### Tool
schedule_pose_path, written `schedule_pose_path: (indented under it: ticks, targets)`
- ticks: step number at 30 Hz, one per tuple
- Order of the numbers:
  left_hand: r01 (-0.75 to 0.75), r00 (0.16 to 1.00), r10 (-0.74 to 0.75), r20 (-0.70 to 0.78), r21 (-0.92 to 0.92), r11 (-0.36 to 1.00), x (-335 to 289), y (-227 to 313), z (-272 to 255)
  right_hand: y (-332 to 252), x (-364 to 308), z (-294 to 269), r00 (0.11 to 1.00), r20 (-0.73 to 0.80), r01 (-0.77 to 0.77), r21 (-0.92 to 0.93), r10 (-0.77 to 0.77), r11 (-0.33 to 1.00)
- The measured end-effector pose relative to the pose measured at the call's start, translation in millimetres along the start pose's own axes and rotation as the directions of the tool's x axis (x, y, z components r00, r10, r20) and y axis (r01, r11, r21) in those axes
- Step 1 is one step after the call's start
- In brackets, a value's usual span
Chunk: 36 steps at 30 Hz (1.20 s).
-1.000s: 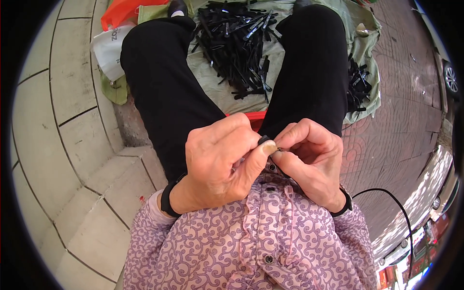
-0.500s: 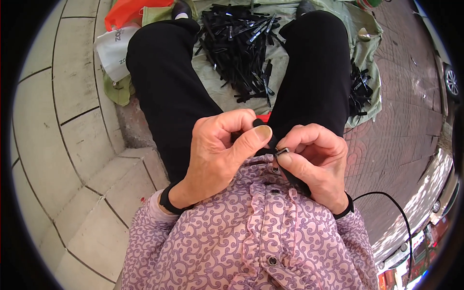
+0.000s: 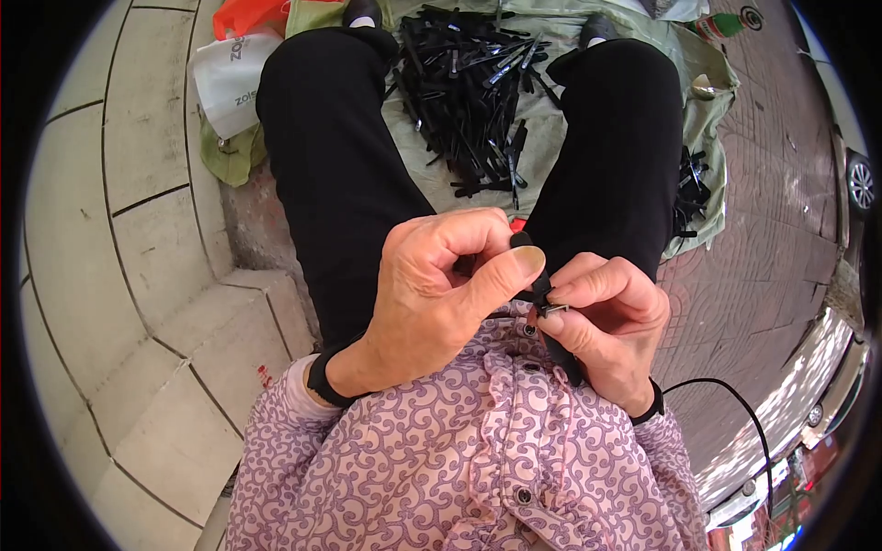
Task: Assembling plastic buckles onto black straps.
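My left hand [image 3: 450,289] pinches a narrow black strip [image 3: 542,275] between thumb and curled fingers, above my lap. The strip runs down to my right hand [image 3: 616,317], whose thumb and forefinger pinch a small metal-edged piece [image 3: 555,309] at its lower end. Whether that piece is fixed to the strip I cannot tell. More black material hangs below my right thumb. The inner fingers of both hands are hidden. Past my lap, between my feet, lies a pile of similar black pieces [image 3: 469,101], some with shiny parts.
The pile rests on a pale green sheet [image 3: 441,188]. A smaller black heap [image 3: 691,188] lies beyond my right leg. A white bag [image 3: 225,87] and orange bag [image 3: 248,16] lie at the far left, a green bottle [image 3: 721,26] far right. Tiled steps [image 3: 147,266] rise on the left.
Both hands have shifted slightly right and down in the picture, as the whole view has moved. My right fingertips now show more of the metal-edged piece. Both grips stay closed.
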State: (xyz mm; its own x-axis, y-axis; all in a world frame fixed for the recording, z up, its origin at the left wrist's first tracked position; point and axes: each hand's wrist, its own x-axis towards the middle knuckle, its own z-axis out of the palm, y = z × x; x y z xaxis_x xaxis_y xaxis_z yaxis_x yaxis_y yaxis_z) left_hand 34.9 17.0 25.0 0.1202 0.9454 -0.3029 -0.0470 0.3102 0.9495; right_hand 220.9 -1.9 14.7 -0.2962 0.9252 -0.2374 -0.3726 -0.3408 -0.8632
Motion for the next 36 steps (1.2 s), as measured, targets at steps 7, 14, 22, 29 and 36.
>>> schedule_pose_path:
  ticks: [7, 14, 22, 29, 36]
  targets:
    - [-0.078, 0.996, 0.074, 0.059, 0.062, 0.995, 2, 1, -3, -3, -1, 4, 0.997, -0.058, -0.041, 0.044, 0.043, 0.998]
    - [-0.162, 0.986, 0.155, 0.052, 0.151, 0.975, -1, -5, -2, -4, 3, 1, 0.994, -0.076, -0.078, 0.038, 0.081, 0.996]
    - [-0.048, 0.998, 0.046, 0.035, 0.046, 0.998, -1, -4, -1, -5, 7, -1, 0.977, 0.008, -0.210, 0.248, 0.215, 0.946]
    - [0.027, 0.998, -0.028, 0.058, 0.021, 0.999, 0, -3, -3, 2, 8, -5, 0.957, 0.091, -0.288, 0.391, 0.275, 0.874]
    - [0.001, 0.999, 0.000, 0.053, -0.014, 1.000, 1, -5, -3, -4, 6, -4, 0.943, 0.050, -0.326, 0.332, 0.329, 0.885]
